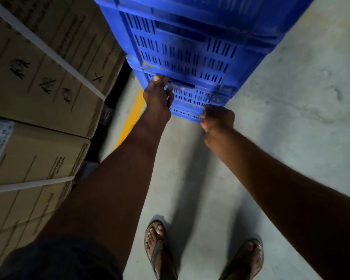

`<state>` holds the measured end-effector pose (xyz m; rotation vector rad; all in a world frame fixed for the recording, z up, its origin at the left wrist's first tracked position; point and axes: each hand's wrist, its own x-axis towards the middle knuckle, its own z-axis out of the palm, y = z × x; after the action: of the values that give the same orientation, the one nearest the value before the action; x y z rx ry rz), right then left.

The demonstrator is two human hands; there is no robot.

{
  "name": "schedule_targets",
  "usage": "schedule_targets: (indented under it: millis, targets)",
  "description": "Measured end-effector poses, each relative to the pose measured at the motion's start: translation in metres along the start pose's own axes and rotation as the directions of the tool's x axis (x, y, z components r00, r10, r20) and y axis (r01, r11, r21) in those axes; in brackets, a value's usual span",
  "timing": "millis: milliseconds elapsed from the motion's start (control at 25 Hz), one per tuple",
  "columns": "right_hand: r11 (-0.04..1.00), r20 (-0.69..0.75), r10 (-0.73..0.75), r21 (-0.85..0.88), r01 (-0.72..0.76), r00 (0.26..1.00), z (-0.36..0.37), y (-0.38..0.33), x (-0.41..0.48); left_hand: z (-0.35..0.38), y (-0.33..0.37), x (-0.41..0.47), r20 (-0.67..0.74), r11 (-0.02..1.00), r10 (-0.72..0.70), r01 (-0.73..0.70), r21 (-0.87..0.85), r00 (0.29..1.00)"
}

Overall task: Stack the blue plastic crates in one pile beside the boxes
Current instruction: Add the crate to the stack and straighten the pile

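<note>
A pile of blue slotted plastic crates (pixel 190 47) stands on the concrete floor right in front of me, beside the cardboard boxes (pixel 34 77). My left hand (pixel 158 96) grips the handle slot of a low crate (pixel 188 96) in the pile, fingers hooked into the opening. My right hand (pixel 217 120) is curled at the bottom front corner of the pile, fingers bent against the lowest crate's edge. Whether it truly grasps that edge is hard to tell.
Stacked cardboard boxes fill the left side, close to the crates. A yellow floor line (pixel 131 118) runs between boxes and crates. My sandalled feet (pixel 202 257) stand on the grey concrete floor (pixel 291 118), which stretches away to the right.
</note>
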<state>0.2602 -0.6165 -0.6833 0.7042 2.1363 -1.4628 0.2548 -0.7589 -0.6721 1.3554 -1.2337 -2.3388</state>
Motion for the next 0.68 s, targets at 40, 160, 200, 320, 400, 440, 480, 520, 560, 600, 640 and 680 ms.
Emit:
schedule_targets:
  millis: [40, 160, 200, 320, 400, 440, 480, 520, 560, 600, 640, 680]
  targets:
    - [0.993, -0.004, -0.075, 0.093, 0.075, 0.997, 0.021, -0.004, -0.008, -0.009, 0.006, 0.004, -0.001, 0.999, 0.019, -0.019, 0.032, 1.0]
    - [0.854, -0.131, -0.514, -0.167, 0.492, 0.848, 0.051, -0.028, -0.015, -0.04, 0.02, 0.03, 0.01, 0.969, 0.193, -0.192, 0.156, 0.981]
    - [0.78, -0.149, -0.618, -0.236, 0.579, 0.772, 0.056, -0.041, -0.016, -0.052, 0.025, 0.038, 0.014, 0.936, 0.263, -0.258, 0.237, 0.965]
    - [0.368, 0.06, -0.848, -0.649, 0.666, 0.527, 0.061, -0.047, -0.013, -0.079, 0.034, 0.063, 0.104, 0.753, 0.44, -0.429, 0.499, 0.892]
    - [0.145, 0.189, -0.862, -0.797, 0.586, 0.471, 0.062, -0.037, 0.001, -0.09, 0.038, 0.08, 0.224, 0.636, 0.475, -0.508, 0.58, 0.851]
    - [0.075, 0.22, -0.865, -0.831, 0.551, 0.451, 0.063, -0.031, 0.008, -0.093, 0.041, 0.085, 0.29, 0.593, 0.492, -0.559, 0.579, 0.821]
    - [0.02, 0.237, -0.873, -0.855, 0.517, 0.426, 0.063, -0.027, 0.013, -0.096, 0.042, 0.092, 0.352, 0.568, 0.508, -0.613, 0.549, 0.786]
    - [-0.012, 0.231, -0.9, -0.861, 0.508, 0.37, 0.063, -0.024, 0.017, -0.098, 0.044, 0.099, 0.413, 0.551, 0.525, -0.667, 0.502, 0.744]
    - [-0.032, 0.213, -0.925, -0.869, 0.494, 0.315, 0.062, -0.022, 0.017, -0.098, 0.045, 0.102, 0.458, 0.546, 0.546, -0.713, 0.44, 0.701]
    - [-0.024, 0.183, -0.945, -0.867, 0.498, 0.273, 0.062, -0.022, 0.019, -0.097, 0.047, 0.105, 0.491, 0.549, 0.566, -0.747, 0.376, 0.663]
    - [-0.009, 0.164, -0.95, -0.867, 0.499, 0.267, 0.063, -0.023, 0.02, -0.094, 0.05, 0.103, 0.516, 0.544, 0.576, -0.769, 0.336, 0.633]
    - [0.037, 0.129, -0.952, -0.851, 0.524, 0.276, 0.064, -0.024, 0.024, -0.091, 0.053, 0.101, 0.545, 0.544, 0.577, -0.784, 0.299, 0.608]
